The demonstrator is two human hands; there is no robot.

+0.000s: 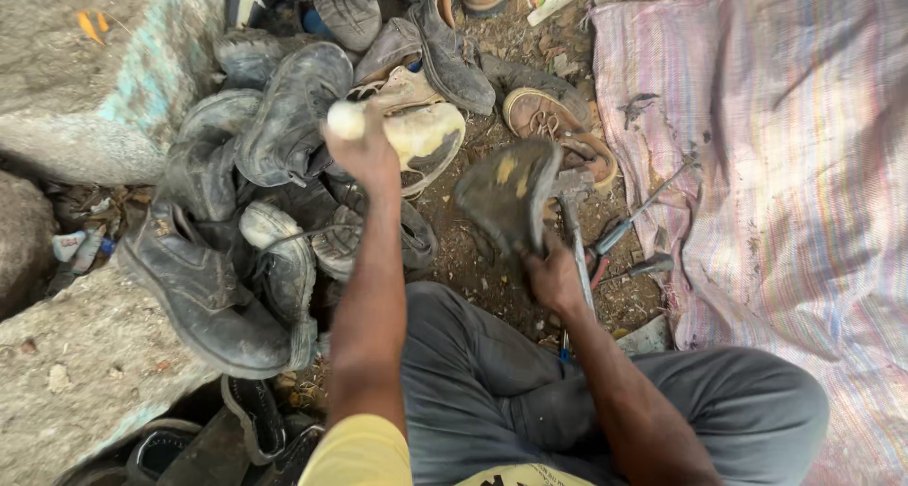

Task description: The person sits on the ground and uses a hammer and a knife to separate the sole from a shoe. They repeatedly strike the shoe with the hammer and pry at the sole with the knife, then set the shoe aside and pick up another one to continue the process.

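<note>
Left hand: the left hand was raised over the pile of worn boots, its fingers clenched round a pale rounded handle; what tool it belonged to could not be told.
Right hand: the right hand gripped the heel end of a dark shoe, sole turned up, yellowish patches showing on it.
Shoe position: held above the dirt ground, just in front of the knees.
Nearby tools: a hammer and screwdrivers lay beside the striped cloth.
Doing it well: probably best to keep the sole steady and flat to the tool, with the holding fingers clear of where it lands.
</note>
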